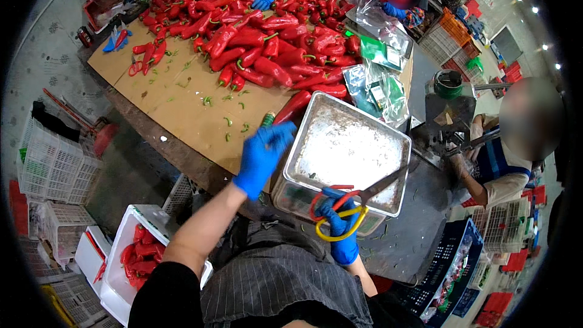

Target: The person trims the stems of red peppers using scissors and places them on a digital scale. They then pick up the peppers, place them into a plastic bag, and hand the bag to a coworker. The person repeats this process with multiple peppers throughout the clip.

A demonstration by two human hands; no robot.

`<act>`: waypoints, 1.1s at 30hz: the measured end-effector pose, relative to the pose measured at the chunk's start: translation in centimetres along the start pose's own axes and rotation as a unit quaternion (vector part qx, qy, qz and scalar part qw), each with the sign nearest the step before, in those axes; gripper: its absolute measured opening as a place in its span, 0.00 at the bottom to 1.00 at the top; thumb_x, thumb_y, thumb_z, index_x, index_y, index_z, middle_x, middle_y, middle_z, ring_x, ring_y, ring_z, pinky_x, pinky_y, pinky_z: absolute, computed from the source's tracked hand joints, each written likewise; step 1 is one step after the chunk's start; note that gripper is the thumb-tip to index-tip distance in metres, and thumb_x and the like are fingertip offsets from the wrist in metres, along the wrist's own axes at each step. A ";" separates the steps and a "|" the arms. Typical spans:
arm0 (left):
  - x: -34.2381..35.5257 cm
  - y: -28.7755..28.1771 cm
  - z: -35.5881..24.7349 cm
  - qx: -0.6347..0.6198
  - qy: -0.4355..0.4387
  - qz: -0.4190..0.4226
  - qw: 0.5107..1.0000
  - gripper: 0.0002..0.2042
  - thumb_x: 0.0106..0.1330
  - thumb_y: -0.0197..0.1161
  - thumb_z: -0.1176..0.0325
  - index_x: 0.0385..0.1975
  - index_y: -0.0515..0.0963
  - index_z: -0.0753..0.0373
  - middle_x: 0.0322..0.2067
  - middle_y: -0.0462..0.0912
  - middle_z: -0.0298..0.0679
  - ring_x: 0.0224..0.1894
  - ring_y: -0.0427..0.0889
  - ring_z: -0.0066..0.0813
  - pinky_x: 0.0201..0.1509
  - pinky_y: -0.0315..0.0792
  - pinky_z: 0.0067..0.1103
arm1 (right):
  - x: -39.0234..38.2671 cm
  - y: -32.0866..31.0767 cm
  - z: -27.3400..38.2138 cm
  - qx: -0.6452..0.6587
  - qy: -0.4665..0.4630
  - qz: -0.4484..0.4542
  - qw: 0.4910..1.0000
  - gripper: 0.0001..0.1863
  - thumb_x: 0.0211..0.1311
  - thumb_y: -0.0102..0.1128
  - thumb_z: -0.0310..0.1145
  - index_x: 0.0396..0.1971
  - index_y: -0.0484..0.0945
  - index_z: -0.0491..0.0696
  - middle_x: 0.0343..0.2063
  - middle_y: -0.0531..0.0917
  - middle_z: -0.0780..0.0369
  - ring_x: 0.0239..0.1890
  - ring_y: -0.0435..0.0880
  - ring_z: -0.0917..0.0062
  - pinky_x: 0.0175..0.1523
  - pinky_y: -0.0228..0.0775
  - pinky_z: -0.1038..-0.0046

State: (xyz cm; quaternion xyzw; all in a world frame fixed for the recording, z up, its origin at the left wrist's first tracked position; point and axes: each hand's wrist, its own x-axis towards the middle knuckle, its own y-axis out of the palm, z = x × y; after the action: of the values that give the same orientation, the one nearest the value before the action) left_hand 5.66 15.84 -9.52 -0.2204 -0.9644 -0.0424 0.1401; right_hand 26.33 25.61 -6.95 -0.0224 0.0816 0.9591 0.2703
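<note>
My right hand [342, 231], in a blue glove, grips scissors [379, 188] with one red and one yellow handle loop. Their dark blades point right across the rim of a worn metal tray [349, 140]. My left hand [262, 158], also gloved in blue, hovers at the tray's left side, fingers loosely stretched and holding nothing I can see. Just beyond those fingers lies a red pepper [294, 106], next to a small green cylinder [268, 119]. A big heap of red peppers [261, 39] covers the cardboard-topped table [176, 103], with green stem bits scattered about.
Plastic bags with green cards [376, 85] lie right of the heap. Other people's gloved hands [263, 1] work at the far side, and a person [498, 158] sits at right. A white foam box [118, 279] of peppers and a blue crate [446, 261] stand below.
</note>
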 end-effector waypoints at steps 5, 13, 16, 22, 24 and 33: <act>6.6 1.3 9.4 0.423 0.098 0.053 0.899 0.20 0.54 0.60 0.70 0.49 0.72 0.57 0.36 0.79 0.42 0.37 0.78 0.41 0.43 0.71 0.32 | -1.1 -1.7 0.6 -0.064 -0.029 -0.044 0.997 0.22 0.56 0.56 0.26 0.52 0.67 0.39 0.29 0.73 0.68 0.33 0.72 0.83 0.43 0.65 0.80; 10.7 3.7 12.8 0.596 0.025 0.135 0.791 0.28 0.57 0.53 0.69 0.61 0.58 0.56 0.35 0.78 0.47 0.34 0.77 0.45 0.40 0.70 0.37 | -1.0 -0.7 0.8 -0.007 -0.043 -0.079 0.996 0.22 0.54 0.57 0.25 0.51 0.69 0.40 0.25 0.73 0.68 0.30 0.75 0.82 0.40 0.68 0.79; 9.9 1.4 8.6 0.479 -0.026 0.107 0.871 0.31 0.54 0.59 0.69 0.61 0.59 0.57 0.37 0.77 0.49 0.38 0.76 0.47 0.44 0.70 0.36 | -1.2 -1.0 1.4 -0.029 -0.029 -0.067 0.997 0.22 0.55 0.55 0.22 0.52 0.68 0.41 0.25 0.74 0.67 0.31 0.76 0.80 0.40 0.69 0.77; 6.5 -3.8 4.3 0.197 0.069 0.033 0.977 0.32 0.52 0.65 0.70 0.59 0.63 0.58 0.45 0.73 0.46 0.48 0.72 0.42 0.51 0.67 0.29 | -0.8 -1.7 0.8 -0.059 -0.027 -0.084 0.994 0.21 0.54 0.54 0.19 0.51 0.70 0.44 0.31 0.73 0.67 0.34 0.72 0.84 0.38 0.68 0.81; 4.4 -5.1 1.0 0.152 0.070 0.026 0.985 0.32 0.53 0.64 0.76 0.60 0.62 0.58 0.46 0.72 0.43 0.51 0.71 0.37 0.54 0.66 0.24 | -0.2 -2.0 -0.1 -0.089 -0.050 -0.072 0.992 0.22 0.52 0.57 0.19 0.50 0.71 0.45 0.31 0.75 0.65 0.32 0.72 0.84 0.38 0.68 0.81; -4.5 -9.1 -5.2 0.199 0.072 -0.075 0.974 0.34 0.47 0.66 0.79 0.59 0.64 0.59 0.48 0.70 0.41 0.51 0.70 0.33 0.55 0.65 0.26 | 3.1 2.3 2.5 -0.440 -0.084 0.072 0.891 0.35 0.38 0.73 0.47 0.46 0.70 0.46 0.32 0.79 0.53 0.33 0.80 0.59 0.36 0.71 0.66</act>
State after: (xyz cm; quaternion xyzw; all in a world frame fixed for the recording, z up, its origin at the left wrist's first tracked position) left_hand 6.84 5.02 -6.02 -0.1110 -0.9546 0.1243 0.2469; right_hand 22.52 25.68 -4.40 -0.0525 -0.3706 0.9119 0.1684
